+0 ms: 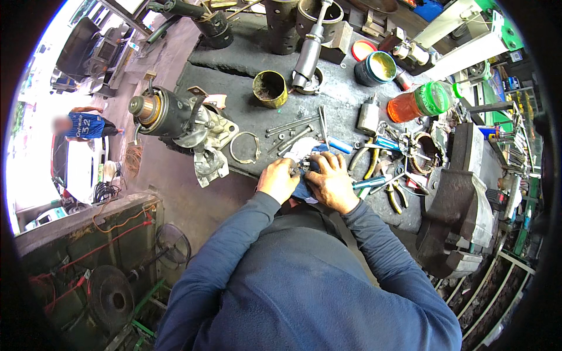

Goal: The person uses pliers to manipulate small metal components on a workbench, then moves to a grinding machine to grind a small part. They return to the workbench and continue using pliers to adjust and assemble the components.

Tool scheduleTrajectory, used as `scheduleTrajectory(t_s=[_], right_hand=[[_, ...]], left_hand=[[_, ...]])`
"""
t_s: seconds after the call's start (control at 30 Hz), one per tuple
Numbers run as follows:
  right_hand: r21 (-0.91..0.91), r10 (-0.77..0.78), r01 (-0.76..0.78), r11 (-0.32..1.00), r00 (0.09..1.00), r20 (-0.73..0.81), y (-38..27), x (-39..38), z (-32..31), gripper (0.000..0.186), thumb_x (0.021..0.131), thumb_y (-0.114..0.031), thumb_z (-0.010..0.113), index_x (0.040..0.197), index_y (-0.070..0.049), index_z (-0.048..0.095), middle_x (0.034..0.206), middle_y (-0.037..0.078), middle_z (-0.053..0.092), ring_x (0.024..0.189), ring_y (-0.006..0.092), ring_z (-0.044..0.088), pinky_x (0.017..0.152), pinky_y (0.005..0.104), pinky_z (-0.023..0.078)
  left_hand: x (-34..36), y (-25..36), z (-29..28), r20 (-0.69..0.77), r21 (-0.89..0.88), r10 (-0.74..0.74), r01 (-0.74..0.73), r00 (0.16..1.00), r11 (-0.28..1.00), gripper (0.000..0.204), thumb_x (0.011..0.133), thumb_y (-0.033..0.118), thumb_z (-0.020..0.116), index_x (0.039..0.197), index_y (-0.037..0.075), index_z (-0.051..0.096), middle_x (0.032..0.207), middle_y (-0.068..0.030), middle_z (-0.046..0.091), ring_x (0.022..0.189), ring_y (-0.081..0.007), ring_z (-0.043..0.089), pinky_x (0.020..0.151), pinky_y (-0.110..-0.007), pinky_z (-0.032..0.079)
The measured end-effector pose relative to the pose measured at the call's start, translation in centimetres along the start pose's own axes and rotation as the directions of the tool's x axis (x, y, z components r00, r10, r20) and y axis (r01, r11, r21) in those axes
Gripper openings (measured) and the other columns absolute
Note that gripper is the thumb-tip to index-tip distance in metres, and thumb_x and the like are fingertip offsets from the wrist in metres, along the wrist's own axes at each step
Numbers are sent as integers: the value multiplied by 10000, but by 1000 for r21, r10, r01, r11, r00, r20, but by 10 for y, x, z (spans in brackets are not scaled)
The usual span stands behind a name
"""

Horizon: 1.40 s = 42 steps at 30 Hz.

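At the near edge of the workbench [228,82], my left hand [278,180] and my right hand [331,180] come together in front of my body. Left fingers pinch at a small dark part, too small to name. Curled over beside it, my right hand hides most of what it grips. A blue cloth [302,190] lies under and between both hands, with a whitish rag [301,147] just beyond. Several long bolts [293,127] lie past my left hand. Close to my right hand are pliers with yellow-and-black handles [396,198] and a blue-handled tool [372,182].
A partly dismantled starter motor [175,120] and a metal ring clamp [244,147] sit left. Beyond stand a yellowish can [270,89], a blue tub [376,69] and a bottle of red liquid [404,108]. A bench vise [459,199] is at right. Another person [86,126] is far left.
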State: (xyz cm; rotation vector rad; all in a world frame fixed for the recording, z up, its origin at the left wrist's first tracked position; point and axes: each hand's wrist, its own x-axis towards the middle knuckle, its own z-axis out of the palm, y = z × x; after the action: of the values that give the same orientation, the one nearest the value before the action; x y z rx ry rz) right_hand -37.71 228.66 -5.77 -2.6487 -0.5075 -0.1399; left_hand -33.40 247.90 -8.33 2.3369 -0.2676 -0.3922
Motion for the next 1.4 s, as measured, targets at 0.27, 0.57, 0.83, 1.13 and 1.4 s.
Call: scheduleTrajectory(t_s=[0.27, 0.57, 0.83, 1.13, 1.4], right_hand=[[135, -42, 66, 989, 983, -178, 6, 36, -2, 155, 792, -169, 759, 919, -90, 719, 968, 69, 676, 1031, 303, 603, 941, 447, 446], [-135, -146, 166, 977, 978, 147, 3, 42, 28, 237, 790, -180, 714, 1014, -109, 684, 978, 91, 689, 1043, 333, 630, 1057, 639, 397], [188, -83, 70, 980, 995, 63, -29, 48, -26, 119, 804, -76, 764, 913, -54, 721, 872, 125, 690, 842, 350, 652, 780, 464, 491], [621, -131, -430, 656, 745, 654, -142, 78, 48, 167, 912, -48, 744, 1069, 10, 744, 979, 120, 751, 888, 187, 705, 795, 338, 559], [630, -102, -259, 732, 873, 477, -282, 176, 132, 322, 906, -60, 760, 1213, -2, 682, 936, 131, 752, 792, 151, 698, 727, 311, 566]], left_hand=[[-16, 0, -12, -19, -267, -88, 80, 996, 960, 242, 818, 122, 824, 1010, 4, 737, 883, -112, 753, 724, -172, 705, 680, -334, 572], [-90, -42, -50, 362, -930, -72, 355, 929, -95, 209, 941, 38, 706, 1145, 9, 673, 985, -76, 701, 835, -178, 704, 732, -314, 585], [-119, -73, -68, 311, -913, 81, 322, 947, -251, 256, 783, 237, 705, 986, 127, 596, 1118, -65, 642, 1010, -204, 621, 861, -357, 501], [-111, -154, -99, 506, -828, -252, 546, 825, 126, 321, 1047, 376, 672, 988, 60, 663, 701, 56, 503, 500, -40, 392, 435, -220, 294], [-135, -279, -218, 572, -802, -158, 590, 805, 100, 335, 1001, 382, 747, 827, 149, 580, 655, 87, 391, 488, -30, 314, 435, -250, 223]])
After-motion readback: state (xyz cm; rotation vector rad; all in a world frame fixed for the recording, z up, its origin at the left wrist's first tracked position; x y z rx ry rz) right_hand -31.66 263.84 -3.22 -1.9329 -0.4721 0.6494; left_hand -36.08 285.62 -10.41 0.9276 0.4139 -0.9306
